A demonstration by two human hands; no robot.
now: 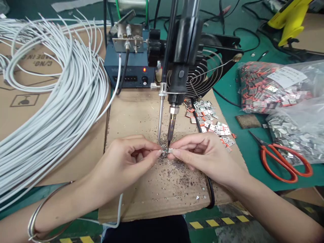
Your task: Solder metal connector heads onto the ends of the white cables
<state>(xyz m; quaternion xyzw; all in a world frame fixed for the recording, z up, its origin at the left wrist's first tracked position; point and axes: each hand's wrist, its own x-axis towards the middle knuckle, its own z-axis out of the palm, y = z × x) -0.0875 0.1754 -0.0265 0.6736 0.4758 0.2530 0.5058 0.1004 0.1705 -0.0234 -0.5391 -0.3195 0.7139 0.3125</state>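
Note:
My left hand (136, 153) is closed in a pinch just left of the soldering iron's tip. A white cable (119, 209) comes out from under this hand and hangs past the board's front edge; its end is hidden by the fingers. Opposite it, my right hand (199, 150) pinches a small silver USB connector (170, 151) between thumb and fingers. Between the two hands the soldering iron (172, 125) points down, mounted upright, with its tip at the connector. Beside it a thin metal solder feed tube (160, 118) curves in toward the same spot.
Loose USB connectors (206, 116) lie on the cardboard (141, 118), right of the iron. A thick bundle of white cables (63, 111) fills the left. Behind stand a blue solder feeder (129, 69) and a fan (194, 74). Bagged connectors (275, 87) and red-handled scissors (283, 162) are at right.

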